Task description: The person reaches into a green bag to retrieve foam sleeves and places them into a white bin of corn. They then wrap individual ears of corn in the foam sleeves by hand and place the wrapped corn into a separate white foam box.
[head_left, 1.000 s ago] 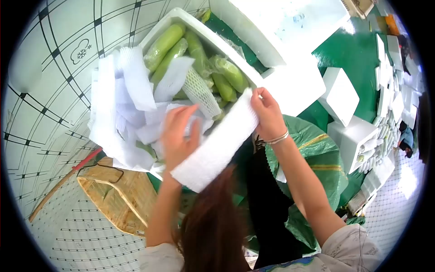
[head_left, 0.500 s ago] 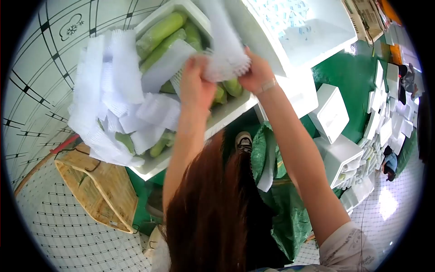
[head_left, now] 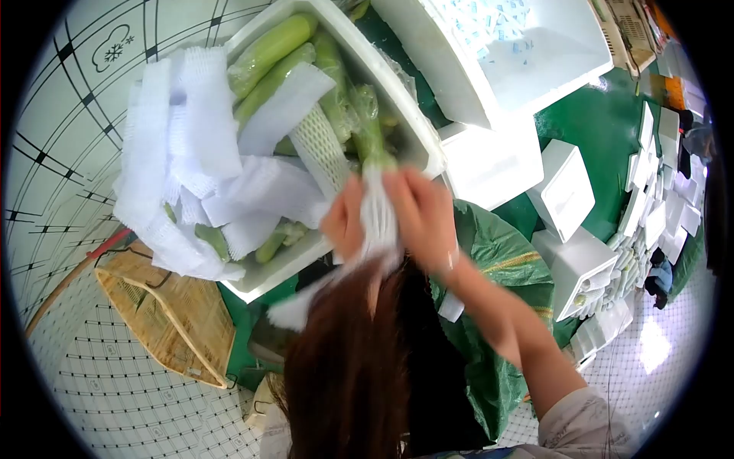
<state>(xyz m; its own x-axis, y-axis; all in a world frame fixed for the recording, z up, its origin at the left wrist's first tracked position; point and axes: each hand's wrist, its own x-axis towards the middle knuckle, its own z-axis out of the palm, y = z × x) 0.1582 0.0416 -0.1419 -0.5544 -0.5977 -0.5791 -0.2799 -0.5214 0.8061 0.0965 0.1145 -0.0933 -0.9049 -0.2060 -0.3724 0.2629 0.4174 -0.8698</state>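
Observation:
My left hand [head_left: 344, 222] and my right hand [head_left: 422, 218] are both closed on a white foam net sleeve [head_left: 379, 210], close in front of my body. The sleeve is stretched between them around the near end of a long green gourd [head_left: 371, 134] in clear film. The gourd's far end points into a white foam box [head_left: 434, 153]. More film-wrapped gourds [head_left: 271, 55] lie in that box. Loose white foam sleeves [head_left: 210, 107] are heaped over its left side, and one open-mesh sleeve [head_left: 321, 149] rests among the gourds. My hair hides the sleeve's lower end.
A wooden basket [head_left: 172, 321] stands at lower left. A large white container [head_left: 535, 69] with small blue-and-white packets is at upper right. A green woven sack [head_left: 497, 275] lies to my right, near more white foam boxes [head_left: 562, 191]. A person [head_left: 659, 275] is at far right.
Both hands have come down toward my body from above the box. The sleeve, held up loose before, is now around the end of a gourd.

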